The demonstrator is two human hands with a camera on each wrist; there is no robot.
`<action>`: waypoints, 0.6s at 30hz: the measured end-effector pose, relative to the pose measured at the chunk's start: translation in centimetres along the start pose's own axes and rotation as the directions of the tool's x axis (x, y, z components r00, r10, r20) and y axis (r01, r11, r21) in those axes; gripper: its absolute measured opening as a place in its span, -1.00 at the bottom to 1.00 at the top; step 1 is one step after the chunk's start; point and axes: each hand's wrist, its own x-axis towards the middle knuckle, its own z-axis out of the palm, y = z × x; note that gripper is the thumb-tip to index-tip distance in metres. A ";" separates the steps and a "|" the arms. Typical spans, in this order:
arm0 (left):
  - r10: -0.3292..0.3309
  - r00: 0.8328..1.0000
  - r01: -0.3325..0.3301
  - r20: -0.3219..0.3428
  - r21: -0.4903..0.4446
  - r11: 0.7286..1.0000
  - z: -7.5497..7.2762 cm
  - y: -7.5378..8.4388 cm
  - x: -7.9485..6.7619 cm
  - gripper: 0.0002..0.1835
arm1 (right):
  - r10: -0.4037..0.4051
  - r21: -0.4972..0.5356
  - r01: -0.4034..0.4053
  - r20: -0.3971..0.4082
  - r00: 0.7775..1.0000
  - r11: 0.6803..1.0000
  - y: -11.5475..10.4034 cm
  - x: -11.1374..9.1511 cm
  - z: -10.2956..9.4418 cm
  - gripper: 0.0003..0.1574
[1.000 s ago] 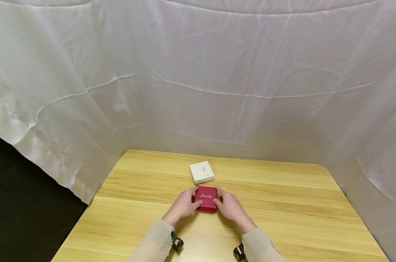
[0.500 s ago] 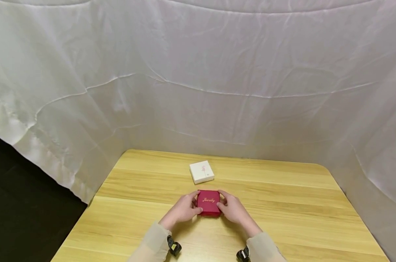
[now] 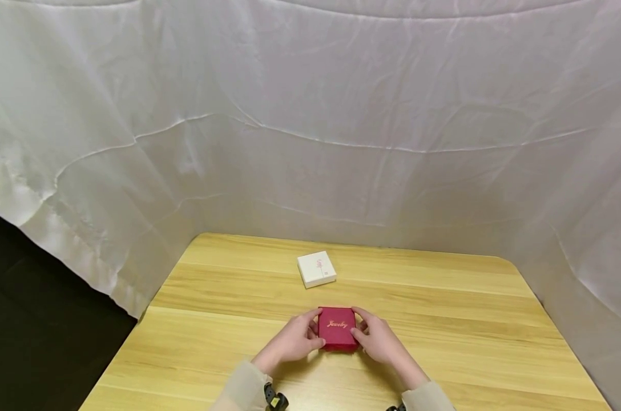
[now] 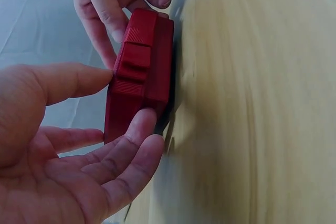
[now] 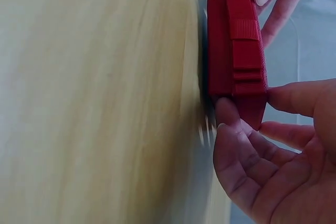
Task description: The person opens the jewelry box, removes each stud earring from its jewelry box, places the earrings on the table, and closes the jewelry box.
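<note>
A square red jewelry box point(image 3: 337, 331) with gold "Jewelry" lettering on its lid is between both hands near the table's front. Its front side carries a ribbed red bow point(image 4: 137, 56). My left hand point(image 3: 296, 338) grips the box's left side, with thumb and index finger at the lid's edges and other fingers curled below. Mirroring it, my right hand point(image 3: 379, 338) holds the right side, its thumb point(image 5: 294, 98) at a front corner. In the wrist views the box is just over the tabletop; whether its base touches the wood, I cannot tell.
Behind the red box, a flat white box point(image 3: 316, 269) with pink lettering lies on the wooden table point(image 3: 444, 319). Pale curtains point(image 3: 341, 171) hang around the table's back and sides. A dark area point(image 3: 43, 319) shows at the left.
Both hands have brought the red box toward the table's front edge and slightly right, away from the white box. The white box has stayed in place.
</note>
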 end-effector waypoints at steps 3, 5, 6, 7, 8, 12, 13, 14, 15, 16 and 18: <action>-0.001 1.000 0.001 0.011 0.004 1.000 0.2 0.2 -0.2 -0.23 | -0.004 -0.007 0.004 -0.002 1.000 1.000 0.1 -0.5 -0.2 -0.35; 0.000 1.000 -0.001 0.016 0.004 1.000 0.3 0.4 -0.4 -0.22 | -0.006 -0.021 0.005 -0.004 1.000 1.000 0.1 -0.7 -0.3 -0.35; -0.001 1.000 0.001 0.019 0.005 1.000 0.3 0.4 -0.5 -0.22 | -0.007 -0.032 0.006 -0.005 1.000 0.999 0.0 -0.9 -0.4 -0.35; -0.001 1.000 0.001 0.021 0.007 1.000 0.3 0.4 -0.6 -0.22 | -0.007 -0.039 0.007 -0.007 1.000 0.999 0.0 -1.0 -0.4 -0.35; 0.000 1.000 0.000 0.023 0.005 1.000 0.3 0.4 -0.7 -0.22 | -0.006 -0.042 0.006 -0.007 1.000 0.999 -0.1 -1.1 -0.5 -0.35; -0.005 1.000 0.005 0.030 -0.001 1.000 0.5 0.4 -1.0 -0.21 | 0.005 -0.041 -0.005 0.001 1.000 0.999 -0.1 -1.4 -0.4 -0.34; -0.007 0.999 0.007 0.032 -0.006 1.000 0.5 0.4 -1.0 -0.21 | 0.006 -0.042 -0.006 0.002 1.000 0.999 -0.1 -1.5 -0.4 -0.34; -0.008 0.999 0.008 0.034 -0.007 1.000 0.6 0.5 -1.1 -0.21 | 0.006 -0.047 -0.006 0.003 1.000 0.999 0.0 -1.5 -0.4 -0.34; -0.012 0.999 0.012 0.037 -0.009 1.000 0.6 0.5 -1.1 -0.21 | 0.004 -0.053 -0.004 0.001 1.000 0.999 0.0 -1.6 -0.3 -0.34; -0.014 0.999 0.015 0.039 -0.011 1.000 0.6 0.5 -1.2 -0.20 | 0.002 -0.060 -0.003 -0.001 1.000 0.998 0.1 -1.6 -0.3 -0.34; -0.015 0.999 0.016 0.042 -0.008 1.000 0.7 0.6 -1.3 -0.20 | -0.004 -0.070 0.004 -0.008 1.000 0.998 0.2 -1.7 -0.2 -0.34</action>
